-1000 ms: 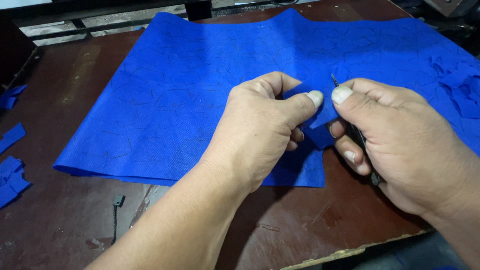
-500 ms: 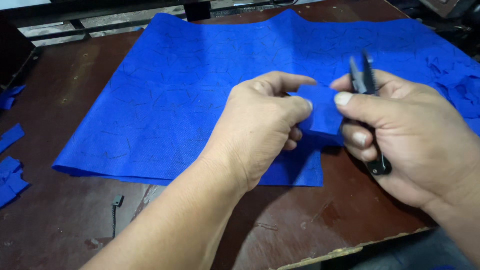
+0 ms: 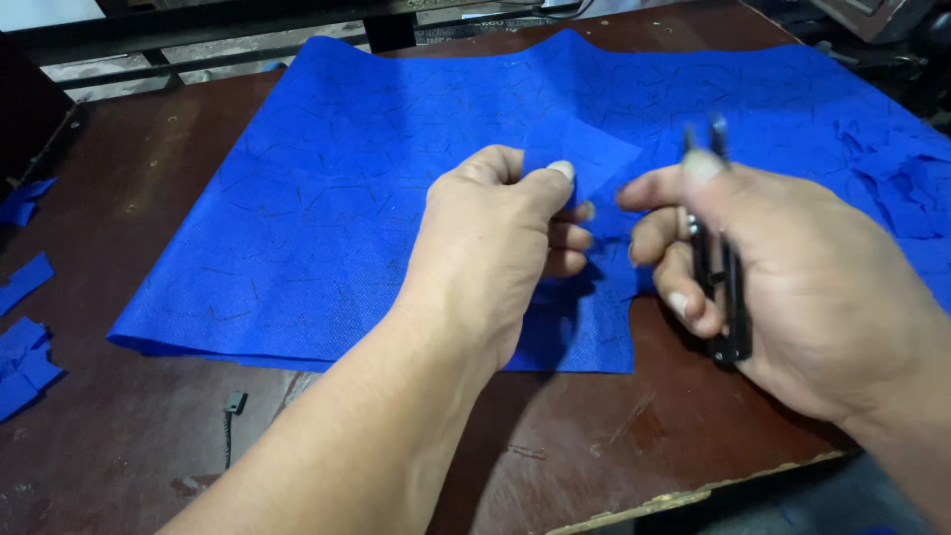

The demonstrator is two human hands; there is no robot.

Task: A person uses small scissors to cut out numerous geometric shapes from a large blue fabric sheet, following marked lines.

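Now the left hand (image 3: 495, 248) pinches a small blue cloth piece (image 3: 584, 159) in closed fingers. The right hand (image 3: 783, 277), just beside it, grips black snips (image 3: 718, 248). I think trimming comes next, needing careful aim.

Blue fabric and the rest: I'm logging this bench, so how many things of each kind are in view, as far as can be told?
Large blue fabric sheet: 1
Small blue cut piece, pinched by left hand: 1
Black snips, in right hand: 1
Blue scrap heaps, left and right: 2
Small black clip: 1
Brown table: 1
Total: 7
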